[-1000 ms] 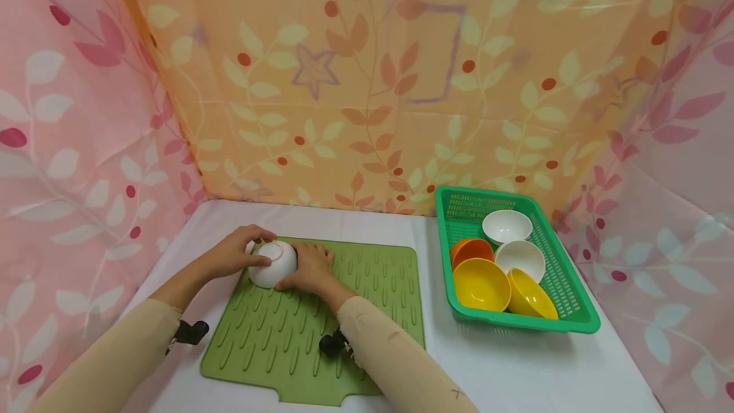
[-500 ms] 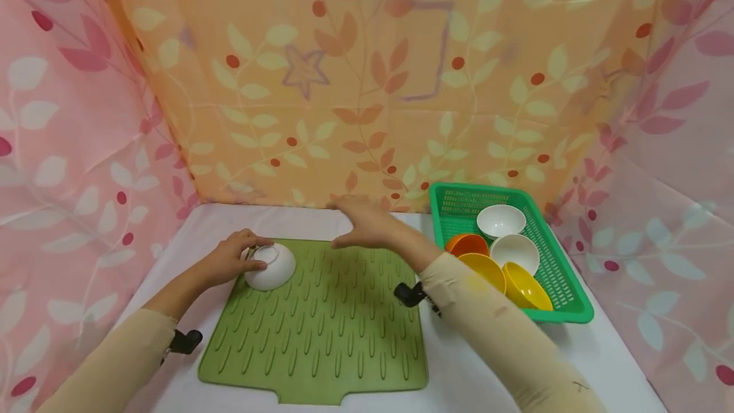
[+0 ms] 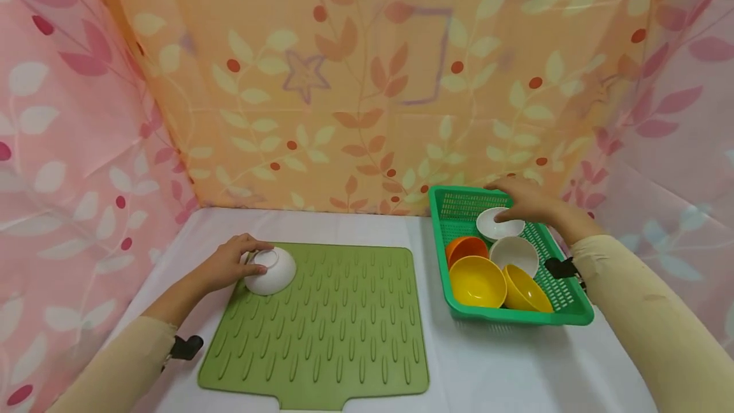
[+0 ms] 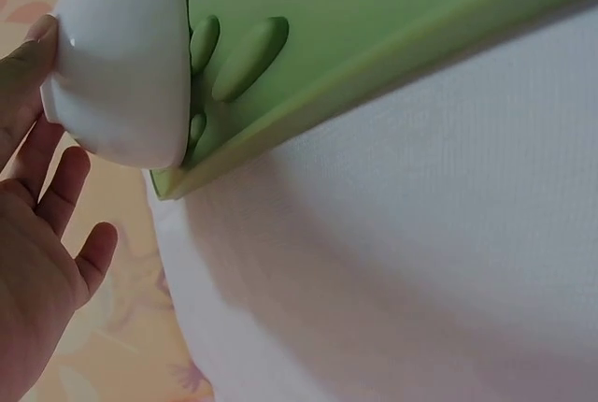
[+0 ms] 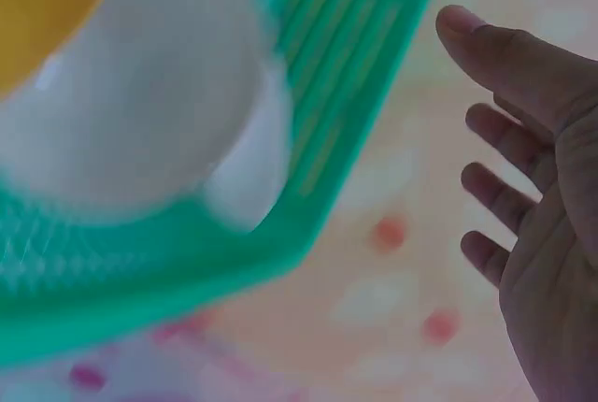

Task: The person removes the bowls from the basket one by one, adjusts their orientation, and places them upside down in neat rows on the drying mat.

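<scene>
A white bowl (image 3: 278,275) lies upside down on the far left corner of the green ridged mat (image 3: 321,324). My left hand (image 3: 226,263) pinches its foot between thumb and forefinger; in the left wrist view the other fingers stand away from the bowl (image 4: 121,56). Over the far side of the green basket (image 3: 444,273) hovers my right hand (image 3: 530,201), fingers spread and apart from the basket in the right wrist view. Below its thumb is a white bowl (image 3: 493,228) in the basket, partly hidden by the thumb.
Also in the basket sit a second white bowl (image 3: 514,257), an orange bowl (image 3: 467,249), a yellow bowl (image 3: 478,282) and a tilted yellow bowl (image 3: 526,290). Patterned cloth walls (image 3: 355,94) enclose the white table (image 3: 459,362) at back and sides.
My right hand has let go of the upside-down white bowl and travelled right, across the mat, to above the basket. The left hand has stayed on that bowl.
</scene>
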### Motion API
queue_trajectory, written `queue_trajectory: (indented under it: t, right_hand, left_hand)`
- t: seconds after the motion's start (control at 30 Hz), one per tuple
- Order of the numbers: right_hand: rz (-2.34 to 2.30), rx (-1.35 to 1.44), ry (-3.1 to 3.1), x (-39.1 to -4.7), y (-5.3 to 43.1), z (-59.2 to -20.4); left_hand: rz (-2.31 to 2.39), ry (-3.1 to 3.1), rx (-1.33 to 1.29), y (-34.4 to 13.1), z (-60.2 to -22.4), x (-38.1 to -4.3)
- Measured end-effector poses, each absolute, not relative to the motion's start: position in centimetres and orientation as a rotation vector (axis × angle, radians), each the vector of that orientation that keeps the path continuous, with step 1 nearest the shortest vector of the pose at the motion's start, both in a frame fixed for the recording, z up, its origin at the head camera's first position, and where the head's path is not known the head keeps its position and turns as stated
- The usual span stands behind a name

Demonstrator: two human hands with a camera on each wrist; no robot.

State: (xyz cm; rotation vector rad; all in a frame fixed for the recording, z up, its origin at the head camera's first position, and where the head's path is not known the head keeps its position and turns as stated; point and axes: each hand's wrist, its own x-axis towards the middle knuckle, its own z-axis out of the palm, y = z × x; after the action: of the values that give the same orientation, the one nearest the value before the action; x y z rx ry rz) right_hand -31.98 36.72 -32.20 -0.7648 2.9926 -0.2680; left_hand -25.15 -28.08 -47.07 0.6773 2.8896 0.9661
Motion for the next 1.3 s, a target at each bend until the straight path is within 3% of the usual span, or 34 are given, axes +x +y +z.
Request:
queue_trajectory:
  t: [0.3, 0.97, 1.3]
  right_hand:
    - [-0.154, -0.626, 2.9, -34.0, 42.9, -35.4]
    - [-0.002, -0.777, 2.933, -36.1, 43.9, -39.5]
    - [-0.134, -0.579, 3.006, -35.9, 43.7, -39.5]
  left_hand:
    - [0.971, 2.888, 0.648, -28.4, -47.4, -25.4]
    - [0.974, 2.885, 0.61, -28.3, -47.5, -25.4]
    - [0.986, 2.88, 0.601, -28.2, -47.5, -25.4]
